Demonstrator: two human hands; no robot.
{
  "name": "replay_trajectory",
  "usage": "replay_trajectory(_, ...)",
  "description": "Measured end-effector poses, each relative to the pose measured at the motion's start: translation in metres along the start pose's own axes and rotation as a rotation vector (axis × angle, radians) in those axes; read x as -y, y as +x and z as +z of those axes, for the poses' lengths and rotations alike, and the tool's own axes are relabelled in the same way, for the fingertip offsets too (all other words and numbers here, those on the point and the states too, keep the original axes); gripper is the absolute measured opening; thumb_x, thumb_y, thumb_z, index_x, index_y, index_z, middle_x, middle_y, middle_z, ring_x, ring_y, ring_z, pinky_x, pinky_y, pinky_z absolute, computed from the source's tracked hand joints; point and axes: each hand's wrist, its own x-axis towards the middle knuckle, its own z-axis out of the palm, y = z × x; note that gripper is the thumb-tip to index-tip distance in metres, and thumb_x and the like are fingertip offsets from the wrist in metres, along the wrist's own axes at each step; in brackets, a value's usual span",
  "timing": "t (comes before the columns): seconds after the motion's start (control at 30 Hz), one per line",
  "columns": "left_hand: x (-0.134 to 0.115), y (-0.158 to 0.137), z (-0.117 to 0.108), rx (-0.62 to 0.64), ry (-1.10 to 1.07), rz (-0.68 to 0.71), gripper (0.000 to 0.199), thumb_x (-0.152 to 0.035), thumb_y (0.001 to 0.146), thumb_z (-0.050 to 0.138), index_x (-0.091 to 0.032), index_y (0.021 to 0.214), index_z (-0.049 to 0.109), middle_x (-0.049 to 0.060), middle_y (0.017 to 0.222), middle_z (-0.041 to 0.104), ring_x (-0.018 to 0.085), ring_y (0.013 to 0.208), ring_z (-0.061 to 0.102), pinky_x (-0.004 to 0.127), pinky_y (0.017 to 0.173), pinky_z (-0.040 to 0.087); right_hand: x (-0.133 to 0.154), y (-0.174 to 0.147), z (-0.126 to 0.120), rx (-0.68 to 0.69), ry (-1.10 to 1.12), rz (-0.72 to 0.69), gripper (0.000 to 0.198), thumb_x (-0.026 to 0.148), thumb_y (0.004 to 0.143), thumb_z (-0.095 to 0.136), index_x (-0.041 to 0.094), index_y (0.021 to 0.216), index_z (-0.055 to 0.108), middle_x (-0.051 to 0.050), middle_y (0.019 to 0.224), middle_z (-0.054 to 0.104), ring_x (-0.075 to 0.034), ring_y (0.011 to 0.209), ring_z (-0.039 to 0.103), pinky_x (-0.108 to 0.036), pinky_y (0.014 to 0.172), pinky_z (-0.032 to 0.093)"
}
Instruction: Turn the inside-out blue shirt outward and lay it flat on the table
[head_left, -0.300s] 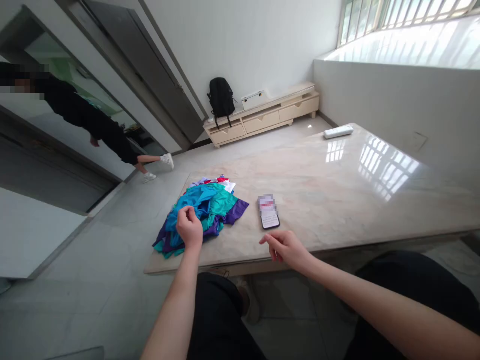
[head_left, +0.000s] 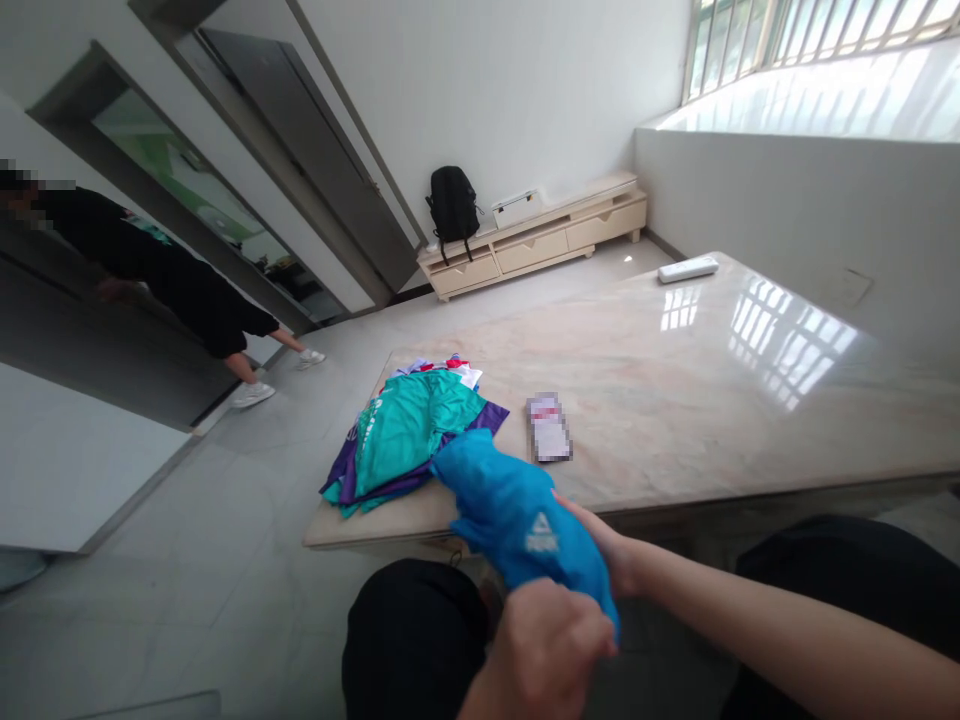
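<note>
I count one blue garment (head_left: 517,515), crumpled, white logo showing, gripped in my left hand (head_left: 551,650) and right hand (head_left: 611,550); one clothes pile (head_left: 409,430) at ten o'clock.

A marble table (head_left: 675,380) fills the middle. On it, a phone (head_left: 549,428) lies near the front edge and a white remote (head_left: 688,269) at the far corner. Beyond the table, a low cabinet (head_left: 540,240) lines the wall with a black backpack (head_left: 453,206) on it. A person in black (head_left: 172,285) stands far left of the table.
</note>
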Motion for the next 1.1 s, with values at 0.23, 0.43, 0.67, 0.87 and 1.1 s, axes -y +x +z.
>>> replay_trajectory(0.23, 0.014, -0.019, 0.010, -0.175, -0.129, -0.457, 0.026, -0.020, 0.099, 0.044, -0.031, 0.107, 0.067, 0.006, 0.091, 0.074, 0.021, 0.084, 0.070, 0.033, 0.079, 0.054, -0.017, -0.002, 0.007, -0.254, -0.458, -0.083, 0.014, 0.024, 0.070, 0.058, 0.020, 0.083, 0.058, 0.001, 0.078, 0.065, -0.014, 0.066, 0.058, -0.027, 0.069, 0.051)
replay_trajectory(0.43, 0.064, -0.020, 0.022, -0.162, -0.340, -0.930, 0.030, -0.045, 0.098, 0.053, -0.026, 0.112, 0.071, 0.010, 0.119, 0.071, 0.025, 0.115, 0.064, 0.037, 0.100, 0.049, 0.001, -0.020, 0.004, -0.188, -1.360, -0.092, 0.014, 0.025, 0.065, 0.065, 0.018, 0.059, 0.055, -0.001, 0.064, 0.061, -0.014, 0.059, 0.050, -0.026, 0.056, 0.037)
replay_trajectory(0.67, 0.064, -0.035, 0.047, -0.059, -0.326, -1.002, 0.024, -0.044, 0.090, 0.063, -0.022, 0.090, 0.071, 0.005, 0.085, 0.072, 0.022, 0.078, 0.064, 0.031, 0.074, 0.048, 0.019, -0.029, -0.011, -0.185, -1.820, 0.001, 0.024, 0.031, 0.072, 0.063, 0.014, 0.083, 0.076, -0.017, 0.087, 0.076, -0.029, 0.072, 0.069, -0.033, 0.061, 0.047)
replay_trajectory(0.87, 0.072, -0.038, 0.053, -0.312, -0.530, -1.044, 0.031, -0.049, 0.086, 0.069, -0.019, 0.092, 0.062, 0.002, 0.081, 0.066, 0.017, 0.075, 0.060, 0.026, 0.070, 0.046, 0.025, -0.026, -0.030, -0.310, -1.901, -0.041, 0.035, 0.043, 0.085, 0.062, 0.013, 0.094, 0.078, -0.021, 0.097, 0.076, -0.034, 0.086, 0.071, -0.039, 0.075, 0.051)
replay_trajectory(1.1, 0.057, -0.018, 0.064, -0.176, -0.733, -0.947, 0.035, -0.047, 0.095, 0.059, -0.016, 0.106, 0.068, 0.008, 0.100, 0.070, 0.021, 0.094, 0.061, 0.030, 0.088, 0.048, 0.027, -0.026, -0.035, -0.363, -1.892, -0.074, 0.033, 0.040, 0.093, 0.055, 0.016, 0.092, 0.078, -0.016, 0.092, 0.076, -0.028, 0.087, 0.071, -0.033, 0.077, 0.050)
